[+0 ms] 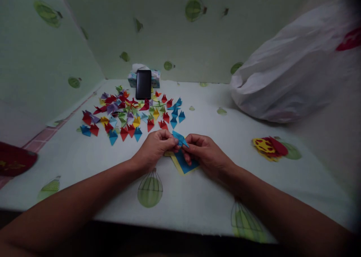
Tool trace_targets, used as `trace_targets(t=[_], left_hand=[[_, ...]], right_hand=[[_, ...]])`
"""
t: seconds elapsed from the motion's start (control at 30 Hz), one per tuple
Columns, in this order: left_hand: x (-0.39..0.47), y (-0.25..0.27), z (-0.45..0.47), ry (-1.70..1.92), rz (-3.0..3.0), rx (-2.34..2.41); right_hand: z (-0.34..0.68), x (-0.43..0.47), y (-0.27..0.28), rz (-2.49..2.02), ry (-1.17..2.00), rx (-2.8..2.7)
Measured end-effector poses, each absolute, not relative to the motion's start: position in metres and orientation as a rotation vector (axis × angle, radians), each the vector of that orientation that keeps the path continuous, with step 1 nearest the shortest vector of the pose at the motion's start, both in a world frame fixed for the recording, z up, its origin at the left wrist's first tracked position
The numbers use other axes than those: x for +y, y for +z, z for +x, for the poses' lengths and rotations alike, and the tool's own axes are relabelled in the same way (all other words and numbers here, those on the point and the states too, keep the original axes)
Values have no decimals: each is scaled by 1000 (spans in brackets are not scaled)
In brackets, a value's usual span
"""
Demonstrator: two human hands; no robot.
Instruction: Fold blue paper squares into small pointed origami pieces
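Between my two hands is a small piece of folded blue origami paper (179, 138), held just above the table. My left hand (155, 146) pinches its left side with thumb and finger. On its right end, the thumb and fingers of my right hand (207, 153) are closed. Beneath the hands lie flat sheets of square paper (186, 166), blue on top with yellow edges showing, partly covered by my fingers. Beyond my left hand spread many folded paper cranes (131, 129) in red, blue, yellow, green and purple.
A black phone (143, 85) leans upright against a tissue box (155, 78) at the back. To the right stands a large white plastic bag (282, 69). Nearer lie yellow and red cut-out pieces (266, 146). A dark red object (17, 159) sits at the left edge.
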State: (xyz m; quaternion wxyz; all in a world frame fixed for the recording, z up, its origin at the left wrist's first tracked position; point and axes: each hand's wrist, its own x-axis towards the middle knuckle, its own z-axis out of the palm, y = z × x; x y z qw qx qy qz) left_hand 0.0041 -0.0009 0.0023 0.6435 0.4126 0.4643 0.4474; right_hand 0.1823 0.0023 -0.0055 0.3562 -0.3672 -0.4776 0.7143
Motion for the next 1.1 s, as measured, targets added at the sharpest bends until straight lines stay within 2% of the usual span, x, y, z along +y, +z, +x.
trace_targets(t=[0.33,0.57,0.8,1.1], left_hand=[[1,-1,4,1007,923,1008],[2,-2,1,1066,1040,1067],[2,6,-1,937,1304,1183],[-1,2,0,961,1125,1035]], right_hand=[[179,-1,-12,-1019,1686,-1194],[178,-2,-9,-990,1800,-1222],[181,1,-3,-1033,1701,-1249],[180,-1,1,-1065,1830,-1061]])
